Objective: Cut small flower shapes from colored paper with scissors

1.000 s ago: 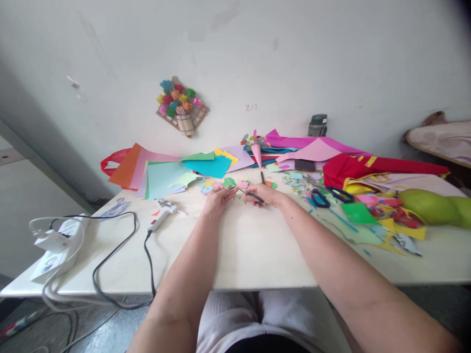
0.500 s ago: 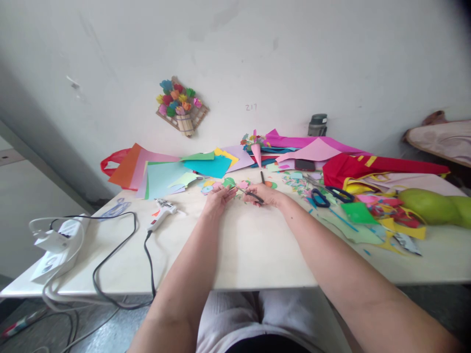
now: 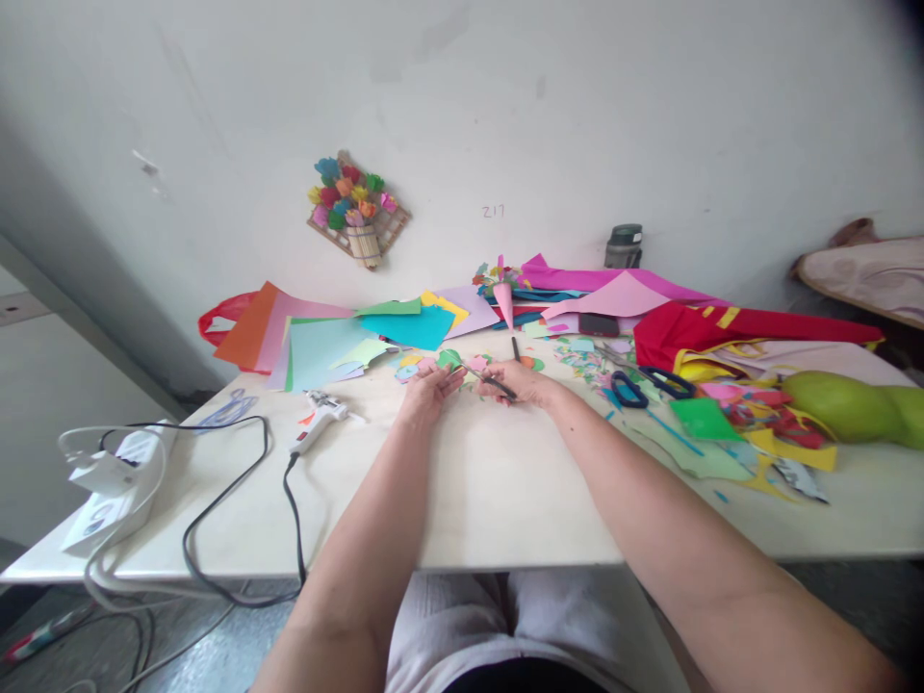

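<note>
Over the middle of the table, my left hand point(image 3: 433, 390) is closed, its fingertips at the edge of a small green paper piece point(image 3: 449, 357). The fingers hide part of that piece. My right hand point(image 3: 524, 383) is wrapped round a pair of scissors point(image 3: 498, 388) with dark handles, whose blades point left towards the green paper. Both hands stay close together, low over the tabletop. Small coloured paper cutouts point(image 3: 408, 366) lie just beyond my left hand. A black pen-like stick point(image 3: 515, 348) stands out past my right hand.
A white glue gun point(image 3: 318, 428) with a black cord lies left, near a power strip point(image 3: 119, 491). Coloured paper sheets point(image 3: 328, 351) line the back, beside a pink paper cone point(image 3: 503, 306) with small flowers. Blue-handled scissors point(image 3: 628, 390) and paper scraps point(image 3: 707, 421) lie right.
Both hands keep practically the same place. The scissors and the green paper piece show at most a very slight shift.
</note>
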The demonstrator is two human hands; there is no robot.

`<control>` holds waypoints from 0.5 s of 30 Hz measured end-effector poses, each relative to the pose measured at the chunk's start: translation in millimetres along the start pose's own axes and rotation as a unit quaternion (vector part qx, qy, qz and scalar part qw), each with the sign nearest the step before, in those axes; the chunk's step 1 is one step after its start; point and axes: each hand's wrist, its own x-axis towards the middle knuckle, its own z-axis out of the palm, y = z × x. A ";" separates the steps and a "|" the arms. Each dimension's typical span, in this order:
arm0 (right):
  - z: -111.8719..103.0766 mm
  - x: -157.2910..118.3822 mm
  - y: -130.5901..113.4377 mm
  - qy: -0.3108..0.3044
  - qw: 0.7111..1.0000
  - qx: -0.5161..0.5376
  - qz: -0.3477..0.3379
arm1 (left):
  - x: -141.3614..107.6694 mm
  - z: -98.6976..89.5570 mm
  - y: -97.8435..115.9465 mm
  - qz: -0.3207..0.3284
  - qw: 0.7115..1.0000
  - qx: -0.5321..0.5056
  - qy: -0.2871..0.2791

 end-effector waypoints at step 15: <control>0.3 6.2 7.1 0.001 1.000 0.024 -0.010 | 0.6 0.0 -0.3 -0.011 1.000 -0.002 0.011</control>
